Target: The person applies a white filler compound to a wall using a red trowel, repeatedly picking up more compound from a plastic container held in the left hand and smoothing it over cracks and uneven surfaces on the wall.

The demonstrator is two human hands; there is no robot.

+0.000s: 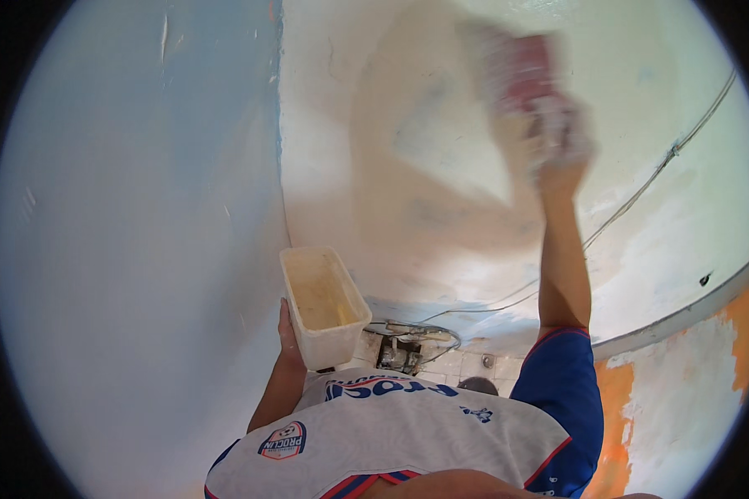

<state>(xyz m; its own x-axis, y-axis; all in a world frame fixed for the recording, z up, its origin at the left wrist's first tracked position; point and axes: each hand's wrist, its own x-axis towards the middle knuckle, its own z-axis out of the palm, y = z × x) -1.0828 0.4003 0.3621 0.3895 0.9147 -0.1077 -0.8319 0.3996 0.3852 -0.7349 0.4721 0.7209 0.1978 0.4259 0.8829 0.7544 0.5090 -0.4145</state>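
My left hand [287, 334] grips a whitish rectangular plastic tub [333, 343] by its left side; only part of the hand shows, the rest being behind the tub. Inside, the tub looks pale yellowish, and its contents are hard to make out. Raised high at the upper right, my right hand [560, 137] is closed on a flat, dark red tool [530, 71] against or close to the pale wall [441, 150]. Motion smears both, so the tool's exact kind and whether it touches cannot be told. White smudges cover the fingers.
A bluish wall [141, 208] meets the pale one in a corner left of the tub. Thin cables [641, 187] run along the pale wall at right. Below lie looped wires and a dark box-like object [399, 353] on light tiles. Orange patches [616, 416] show at lower right.
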